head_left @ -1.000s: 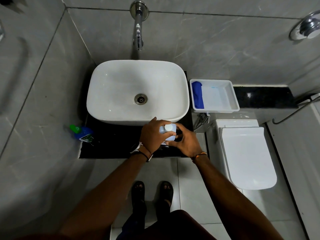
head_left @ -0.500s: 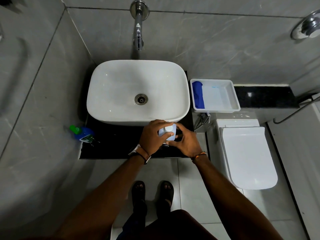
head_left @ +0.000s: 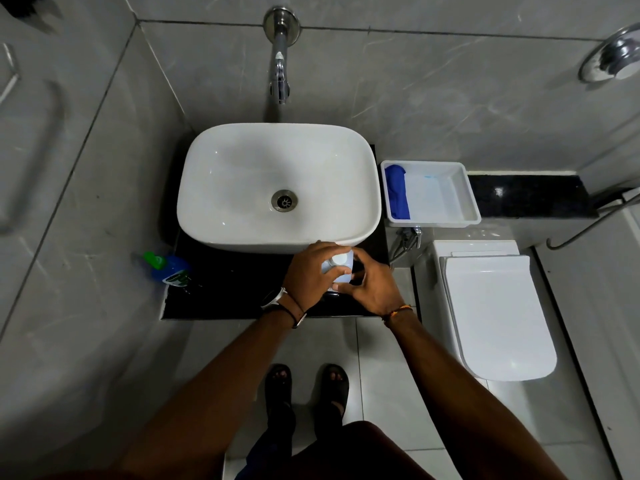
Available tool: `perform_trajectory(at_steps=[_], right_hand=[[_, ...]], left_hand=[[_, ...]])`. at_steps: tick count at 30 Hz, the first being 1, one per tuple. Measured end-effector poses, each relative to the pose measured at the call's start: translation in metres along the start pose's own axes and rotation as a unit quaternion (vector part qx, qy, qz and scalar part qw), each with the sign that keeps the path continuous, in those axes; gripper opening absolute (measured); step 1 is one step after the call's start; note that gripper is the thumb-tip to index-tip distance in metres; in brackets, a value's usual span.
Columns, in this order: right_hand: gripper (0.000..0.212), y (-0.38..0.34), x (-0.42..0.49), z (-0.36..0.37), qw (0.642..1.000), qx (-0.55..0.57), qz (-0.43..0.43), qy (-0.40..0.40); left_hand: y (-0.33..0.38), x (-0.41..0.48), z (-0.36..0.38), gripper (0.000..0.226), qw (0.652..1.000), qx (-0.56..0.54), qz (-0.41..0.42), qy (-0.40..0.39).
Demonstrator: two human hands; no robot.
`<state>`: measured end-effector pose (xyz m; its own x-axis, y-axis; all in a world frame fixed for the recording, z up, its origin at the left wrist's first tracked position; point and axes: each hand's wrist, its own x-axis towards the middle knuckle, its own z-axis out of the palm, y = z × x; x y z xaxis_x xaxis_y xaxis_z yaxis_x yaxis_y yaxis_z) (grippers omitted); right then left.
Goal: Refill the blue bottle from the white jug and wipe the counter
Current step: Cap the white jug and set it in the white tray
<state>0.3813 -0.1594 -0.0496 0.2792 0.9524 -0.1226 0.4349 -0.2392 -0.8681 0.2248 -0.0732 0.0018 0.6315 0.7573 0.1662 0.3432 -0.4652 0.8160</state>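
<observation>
Since the earlier frames, the fingers of the left hand have closed further over the top of the white jug, so less of its shoulder shows. The jug itself has barely shifted.

**Orientation.** The white jug stands upright on the black counter. Its long axis runs vertically, toward the camera, so it is viewed nearly end-on. The round cap faces upward.

**Appearance.** The body is pale bluish-white with a squared shoulder. The cap is white and circular. Only the top and part of the right side are visible; the rest is covered by the hands.

**Location.** The jug sits at the front of the counter, just in front of the near rim of the white basin, right of centre.

**Hands.** The left hand wraps the jug from the left, fingers curled over its far side. The right hand grips it from the right, thumb on the far side and fingertips against the near edge.

**Blue bottle.** The blue bottle is at the counter's left edge, well apart from the jug. Its green cap points up-left in the view. Whether it stands or leans cannot be determined.

**Surroundings.** A white tray holding a blue cloth lies right of the basin.
</observation>
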Motion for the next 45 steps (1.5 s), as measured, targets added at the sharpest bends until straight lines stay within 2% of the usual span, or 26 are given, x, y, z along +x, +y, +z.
perform_trajectory(at_steps=[3, 7, 10, 13, 17, 19, 22, 28, 33, 39, 43, 45], right_hand=[[0.076, -0.001, -0.001, 0.0, 1.0, 0.001, 0.006, 0.006], [0.078, -0.001, -0.001, -0.001, 1.0, 0.001, 0.009, 0.007], [0.079, -0.001, 0.0, -0.001, 1.0, -0.006, 0.015, 0.005], [0.075, 0.0, 0.001, -0.001, 1.0, -0.01, 0.015, 0.013], [0.077, -0.002, 0.003, -0.002, 1.0, -0.015, 0.017, 0.004], [0.08, -0.002, 0.003, -0.003, 1.0, -0.012, 0.017, -0.001], [0.079, -0.002, 0.004, -0.003, 1.0, -0.015, 0.012, 0.002], [0.08, -0.002, 0.004, -0.002, 1.0, -0.012, 0.014, -0.005], [0.079, -0.002, 0.004, -0.002, 1.0, -0.019, 0.016, 0.001], [0.082, 0.0, 0.003, -0.003, 1.0, -0.018, 0.02, -0.005], [0.08, -0.002, 0.004, -0.003, 1.0, -0.027, 0.016, 0.001], [0.081, -0.002, 0.004, -0.003, 1.0, -0.021, 0.017, -0.004]], left_hand=[[0.004, 0.003, 0.003, 0.027, 0.999, -0.025, -0.021, 0.002], [0.002, 0.007, -0.004, 0.034, 0.996, -0.039, -0.031, -0.079], [0.003, 0.007, -0.009, 0.045, 0.992, -0.03, -0.006, -0.119], [0.005, 0.005, -0.009, 0.048, 0.997, -0.02, 0.027, -0.066], [0.005, 0.007, -0.008, 0.039, 1.0, 0.016, -0.005, -0.007], [0.005, 0.006, -0.01, 0.032, 1.0, 0.02, -0.002, -0.01], [0.004, 0.004, -0.013, 0.046, 0.999, -0.001, 0.013, -0.038], [0.002, 0.01, -0.012, 0.045, 0.999, 0.025, -0.019, -0.013], [0.002, 0.006, -0.013, 0.042, 1.0, 0.002, 0.012, -0.016], [-0.002, 0.006, -0.008, 0.034, 0.999, 0.039, -0.022, -0.002], [-0.004, 0.003, -0.009, 0.041, 0.999, 0.031, 0.005, -0.009], [-0.004, 0.004, -0.008, 0.04, 0.999, 0.045, -0.011, 0.006]])
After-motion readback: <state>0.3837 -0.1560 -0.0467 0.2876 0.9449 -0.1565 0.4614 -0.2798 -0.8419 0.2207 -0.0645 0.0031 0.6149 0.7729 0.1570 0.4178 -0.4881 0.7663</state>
